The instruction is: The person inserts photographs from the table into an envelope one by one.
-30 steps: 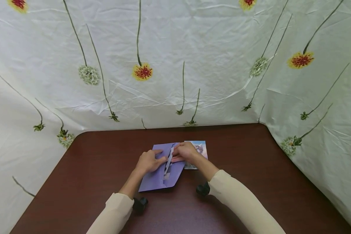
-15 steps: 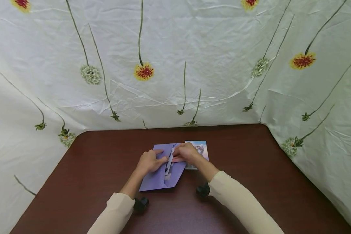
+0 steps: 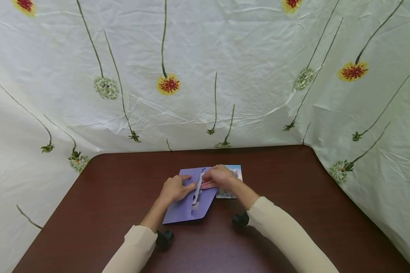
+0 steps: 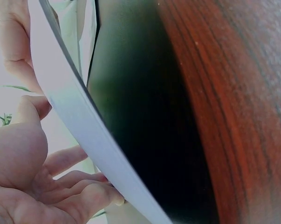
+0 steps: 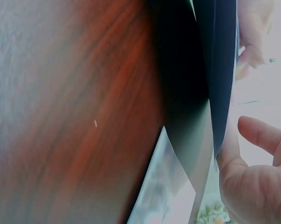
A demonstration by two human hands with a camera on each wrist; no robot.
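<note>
A purple envelope (image 3: 177, 210) lies on the table, its pointed flap spread to the right. From its slit-like opening a narrow white paper edge (image 3: 197, 191) stands out. My left hand (image 3: 175, 187) rests on the envelope's left part, fingers spread, thumb reaching to the opening. In the left wrist view the envelope (image 4: 79, 109) appears edge-on beneath that hand. Over the flap, my right hand (image 3: 218, 177) has its fingers extended beside the paper edge. The right wrist view shows its thumb (image 5: 261, 133) held apart; the other fingertips are partly hidden.
A picture card (image 3: 227, 194) lies just right of the envelope, partly under my right hand. The dark reddish-brown table (image 3: 123, 197) extends around both. A white cloth with printed flowers (image 3: 191, 45) hangs behind the table and at its sides.
My right hand has shifted slightly, its forearm moving a little to the right and its fingers looking straighter. The left hand and the envelope stay in place.
</note>
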